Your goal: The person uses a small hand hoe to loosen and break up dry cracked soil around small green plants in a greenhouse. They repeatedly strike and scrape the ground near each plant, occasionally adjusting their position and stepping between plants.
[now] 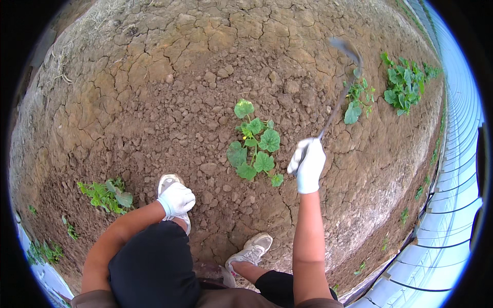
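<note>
My right hand [309, 163], in a white work glove, is shut on the handle of a small hand hoe [334, 109]. The hoe reaches up and away to the right. Its curved metal head, blurred, hangs over the soil beside a small leafy plant [359, 101]. My left hand [178, 199], also gloved, is curled closed by my left leg, above the shoe [169, 180]; I see nothing in it. Between and beyond my hands grows a young cucurbit plant [254, 142] with broad leaves and a small yellow flower. Loose clods [185, 115] surround it.
Leafier plants stand at the right [404, 86] and by my left forearm [109, 195]. Cracked, crusted soil [165, 42] lies farther out. Along the right runs a greenhouse's plastic film wall [435, 231] with curved ribs. My right shoe [252, 250] rests on the ground near me.
</note>
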Motion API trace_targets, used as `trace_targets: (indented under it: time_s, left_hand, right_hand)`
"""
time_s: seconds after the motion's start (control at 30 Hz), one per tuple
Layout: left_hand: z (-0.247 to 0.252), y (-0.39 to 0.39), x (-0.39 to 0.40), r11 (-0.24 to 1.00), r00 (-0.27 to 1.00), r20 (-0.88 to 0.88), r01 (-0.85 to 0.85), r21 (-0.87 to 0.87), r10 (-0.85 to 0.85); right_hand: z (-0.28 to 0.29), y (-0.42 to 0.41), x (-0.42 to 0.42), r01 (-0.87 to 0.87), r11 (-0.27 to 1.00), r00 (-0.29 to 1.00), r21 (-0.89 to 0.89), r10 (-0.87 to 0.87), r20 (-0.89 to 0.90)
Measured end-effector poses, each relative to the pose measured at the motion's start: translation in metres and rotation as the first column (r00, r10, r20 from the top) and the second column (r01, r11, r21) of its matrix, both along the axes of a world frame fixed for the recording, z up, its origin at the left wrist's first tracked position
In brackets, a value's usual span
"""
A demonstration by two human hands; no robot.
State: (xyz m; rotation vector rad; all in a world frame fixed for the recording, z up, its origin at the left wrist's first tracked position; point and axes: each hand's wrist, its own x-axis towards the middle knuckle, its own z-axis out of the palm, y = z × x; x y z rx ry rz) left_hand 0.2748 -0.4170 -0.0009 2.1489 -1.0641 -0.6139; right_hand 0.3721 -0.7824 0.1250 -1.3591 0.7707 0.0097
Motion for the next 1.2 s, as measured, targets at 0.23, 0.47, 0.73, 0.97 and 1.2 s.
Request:
trace_targets:
  time_s: [0.23, 0.47, 0.73, 0.97, 1.2]
  left_hand:
    - [0.001, 0.005, -0.005, 0.999, 1.0, -0.013, 0.024, 0.033, -0.023]
    - [-0.002, -0.021, 0.009, 0.998, 0.999, -0.017, 0.035, -0.047, -0.036]
    - [0.003, -0.005, 0.005, 1.0, 1.0, -0.021, -0.009, -0.028, 0.009]
    - [-0.001, 0.0, 0.005, 0.999, 0.999, -0.04, 0.031, -0.016, -0.032]
    - [0.001, -0.006, 0.009, 0.998, 0.999, -0.036, 0.02, -0.055, -0.022]
  right_hand:
    - [-0.062, -0.04, -0.085, -0.054, 0.997, 0.882, -0.051, 0.024, -0.471]
    - [-0.12, -0.067, -0.006, -0.293, 0.927, 0.838, -0.235, 0.131, -0.529]
    - [-0.078, -0.068, 0.162, 0.133, 0.731, 0.991, -0.669, -0.119, 0.066]
    - [-0.14, -0.032, 0.071, -0.375, 0.875, 0.883, -0.305, 0.238, -0.404]
    - [-0.085, -0.038, 0.066, -0.12, 0.857, 0.993, -0.501, 0.108, -0.053]
